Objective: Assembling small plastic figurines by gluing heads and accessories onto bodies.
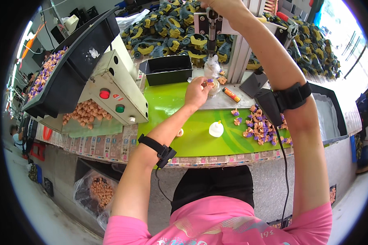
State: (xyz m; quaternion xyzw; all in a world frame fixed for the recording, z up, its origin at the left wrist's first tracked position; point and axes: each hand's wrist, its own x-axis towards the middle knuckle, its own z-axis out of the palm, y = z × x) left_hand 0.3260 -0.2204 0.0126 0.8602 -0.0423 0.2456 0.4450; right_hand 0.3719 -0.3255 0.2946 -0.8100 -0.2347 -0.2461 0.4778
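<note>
My left hand [197, 94] pinches a small peach-and-purple plastic figure part [210, 83] at the base of a bench press, just below its metal spindle [212, 30]. White wrapping [212, 67] covers the spindle's lower end. My right hand [227, 9] is raised to the top of the press, its fingers curled and partly cut off by the picture's edge; what they grip is hidden. An orange-red battery-shaped cylinder [231, 95] lies on the metal base plate [227, 102]. Several similar peach-and-purple parts [262, 127] are heaped on the green mat to the right.
A white squeeze bottle [216, 129] stands on the green mat [171, 98]. Behind it sits a black bin [167, 70]. At left, a machine box [117, 87] with buttons stands beside a tilted black hopper [75, 65]. Green-yellow toy vehicles [163, 32] pile up behind.
</note>
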